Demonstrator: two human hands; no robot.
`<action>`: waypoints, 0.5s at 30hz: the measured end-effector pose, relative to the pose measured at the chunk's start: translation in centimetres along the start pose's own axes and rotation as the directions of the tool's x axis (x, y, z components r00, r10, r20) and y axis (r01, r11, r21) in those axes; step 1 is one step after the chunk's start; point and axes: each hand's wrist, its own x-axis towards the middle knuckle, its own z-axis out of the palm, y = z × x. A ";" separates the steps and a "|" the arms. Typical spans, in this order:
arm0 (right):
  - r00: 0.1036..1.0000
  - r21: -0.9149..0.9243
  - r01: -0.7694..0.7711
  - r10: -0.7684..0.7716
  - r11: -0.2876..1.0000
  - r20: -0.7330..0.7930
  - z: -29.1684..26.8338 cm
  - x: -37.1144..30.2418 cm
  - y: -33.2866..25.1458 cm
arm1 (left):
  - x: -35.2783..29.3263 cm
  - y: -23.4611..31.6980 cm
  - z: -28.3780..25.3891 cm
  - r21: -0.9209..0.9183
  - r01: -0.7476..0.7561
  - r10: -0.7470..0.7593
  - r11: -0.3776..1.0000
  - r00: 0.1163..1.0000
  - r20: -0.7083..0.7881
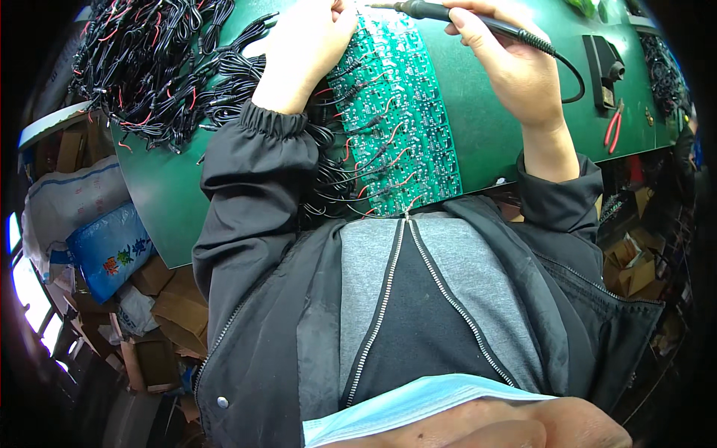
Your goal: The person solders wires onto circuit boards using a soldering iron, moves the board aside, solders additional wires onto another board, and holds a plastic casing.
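Observation:
A panel of green circuit boards lies lengthwise in front of me, with black cables and short red wire ends along its left side. My right hand grips a soldering iron by its black handle, the metal tip pointing left over the far end of the panel. Beside that tip, at the upper edge of the view, my left hand has its fingers pinched together. Whatever sits between those fingertips is cut off and washed out by glare.
A big heap of black cables covers the table's left side. On the right are a black iron stand, red-handled pliers and more dark cables. Cardboard boxes and a blue bag lie below on the left.

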 end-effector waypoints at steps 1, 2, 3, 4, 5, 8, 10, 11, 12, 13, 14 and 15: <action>1.000 0.001 0.000 0.000 1.000 0.001 0.1 0.2 -0.1 | -0.1 -0.1 0.1 0.002 0.000 0.000 1.000 1.000 0.000; 1.000 -0.015 0.020 -0.020 1.000 0.020 0.2 0.3 -0.1 | -0.1 0.0 0.2 -0.025 0.001 -0.001 1.000 1.000 -0.018; 0.998 -0.031 0.041 -0.039 0.999 0.039 0.2 0.4 0.1 | -0.1 0.2 0.3 -0.052 0.001 -0.003 0.999 0.999 -0.036; 0.999 -0.032 0.039 -0.038 0.999 0.038 0.1 0.6 0.4 | -0.1 0.2 0.4 -0.052 0.000 -0.002 0.999 0.999 -0.035; 0.999 -0.037 0.034 -0.033 0.999 0.041 0.1 0.6 0.9 | 0.0 0.2 0.5 -0.071 -0.003 0.000 0.997 0.999 -0.036; 0.998 -0.036 0.024 -0.022 0.999 0.054 0.3 0.6 0.0 | 0.0 0.1 0.6 -0.088 -0.014 0.010 0.996 0.999 -0.042; 0.997 -0.021 0.026 -0.025 0.999 0.075 0.5 0.7 -0.3 | -0.2 0.1 -0.1 -0.074 -0.016 0.012 0.997 0.998 -0.054; 0.997 -0.014 0.039 -0.038 0.999 0.067 0.5 0.8 0.4 | -0.1 0.1 0.0 -0.056 -0.014 0.011 0.998 0.998 -0.055; 0.997 -0.005 0.052 -0.052 0.999 0.060 0.6 0.9 0.6 | -0.1 0.1 0.0 -0.037 -0.011 0.009 0.999 0.998 -0.058; 0.997 -0.004 0.054 -0.053 0.999 0.062 0.6 0.8 0.4 | -0.1 -0.1 0.1 -0.035 -0.010 0.008 0.999 0.998 -0.060; 0.996 -0.021 0.051 -0.050 0.998 0.069 0.5 0.7 -0.1 | 0.0 -0.3 0.6 -0.040 -0.045 0.042 0.998 0.997 -0.070; 0.996 -0.038 0.049 -0.046 0.998 0.076 0.5 0.7 -0.3 | 0.0 -0.5 0.9 -0.044 -0.080 0.076 0.996 0.994 -0.081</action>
